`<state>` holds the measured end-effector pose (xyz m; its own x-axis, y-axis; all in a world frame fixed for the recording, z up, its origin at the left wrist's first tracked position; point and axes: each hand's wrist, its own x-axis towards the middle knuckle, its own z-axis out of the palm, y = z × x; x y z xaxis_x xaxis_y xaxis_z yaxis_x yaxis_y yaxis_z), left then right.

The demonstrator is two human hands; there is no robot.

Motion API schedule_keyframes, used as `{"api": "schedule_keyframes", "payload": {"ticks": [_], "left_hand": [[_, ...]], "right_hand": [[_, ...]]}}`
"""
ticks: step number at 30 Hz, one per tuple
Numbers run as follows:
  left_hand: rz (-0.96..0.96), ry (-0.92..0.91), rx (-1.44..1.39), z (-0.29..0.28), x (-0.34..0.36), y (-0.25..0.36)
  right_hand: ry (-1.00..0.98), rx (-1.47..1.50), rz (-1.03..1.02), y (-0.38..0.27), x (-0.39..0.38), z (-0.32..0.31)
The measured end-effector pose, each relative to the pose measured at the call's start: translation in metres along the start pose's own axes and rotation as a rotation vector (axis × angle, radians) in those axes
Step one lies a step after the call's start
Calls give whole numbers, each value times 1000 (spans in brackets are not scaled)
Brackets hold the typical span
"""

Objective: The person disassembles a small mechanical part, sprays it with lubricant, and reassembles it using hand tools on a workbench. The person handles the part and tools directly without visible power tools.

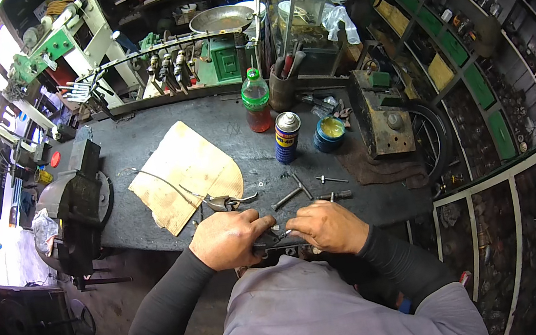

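Observation:
My left hand (228,238) is closed around a small dark metal part (265,242) at the bench's near edge. Close beside it, my right hand (328,226) pinches a thin silvery piece (284,235) against that part; the fingers hide much of both. Just beyond my left hand lies a lever assembly (223,202) with a thin cable (160,177) trailing over a sheet of cardboard (189,168). A T-handle wrench (296,189) rests beyond the gap between my hands. Past my right hand are a bolt (333,179) and a short dark tool (334,196).
A bench vise (75,208) is mounted at the left. Toward the back stand a green-capped bottle (256,100), a spray can (287,139), an open tin of grease (330,134) and a tool holder (282,90). A brown cloth (384,168) lies at the right, near a metal block (385,123).

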<state>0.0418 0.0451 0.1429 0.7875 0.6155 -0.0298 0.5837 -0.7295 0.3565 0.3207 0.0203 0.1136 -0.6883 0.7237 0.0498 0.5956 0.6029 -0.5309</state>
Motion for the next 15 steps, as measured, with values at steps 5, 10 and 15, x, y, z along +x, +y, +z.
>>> {"api": "schedule_keyframes", "payload": {"ticks": [5, 10, 15], "left_hand": [[-42, -12, -24, -4, -1, 4], [39, 17, -67, -10, -1, -3], [113, 115, -158, 5, -1, -17]], "right_hand": [[147, -32, 23, -9, -3, -2], [194, 214, -28, 2, -7, 4], [157, 494, 50, 1, -11, 11]]}}
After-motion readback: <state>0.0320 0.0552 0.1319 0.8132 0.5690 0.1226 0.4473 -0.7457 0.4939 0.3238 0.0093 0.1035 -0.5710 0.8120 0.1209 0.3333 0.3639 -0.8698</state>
